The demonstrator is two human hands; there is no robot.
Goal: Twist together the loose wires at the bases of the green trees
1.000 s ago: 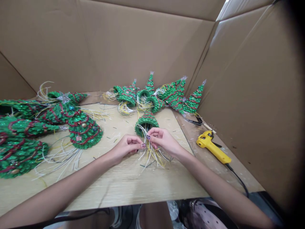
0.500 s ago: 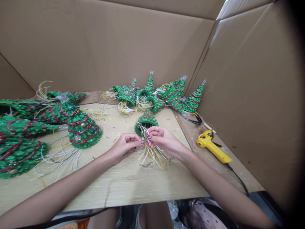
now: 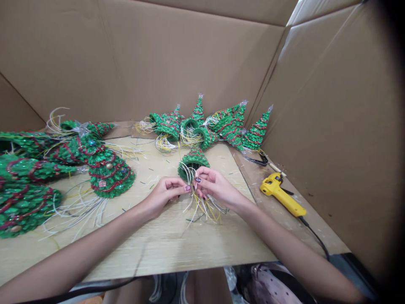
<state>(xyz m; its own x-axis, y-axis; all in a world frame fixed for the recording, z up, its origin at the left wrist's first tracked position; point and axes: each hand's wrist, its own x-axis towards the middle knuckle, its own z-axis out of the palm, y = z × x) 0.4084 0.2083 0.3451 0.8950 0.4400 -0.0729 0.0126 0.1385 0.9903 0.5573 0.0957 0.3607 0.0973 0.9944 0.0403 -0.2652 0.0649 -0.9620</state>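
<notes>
A small green Christmas tree (image 3: 195,158) with red garland lies on its side, its hollow base facing me. White, yellow and green wires (image 3: 204,209) spill out of that base onto the table. My left hand (image 3: 172,192) pinches at the wires just in front of the base, thumb against fingertips. Close beside it on the right, my right hand (image 3: 213,184) also pinches thin wire between thumb and fingers. The two sets of fingertips nearly meet. Which strands each hand grips is too fine to tell.
Several larger trees (image 3: 109,171) with trailing wires lie or stand on the left. More small trees (image 3: 232,126) line the back by the cardboard wall (image 3: 190,55). On the right rest a yellow glue gun (image 3: 284,196) with its cord and dark pliers (image 3: 261,160). Wire clippings dot the table (image 3: 152,249).
Both hands stay at the wires in front of the tree's base. The right fingers have shifted very slightly; the rest of the scene looks the same.
</notes>
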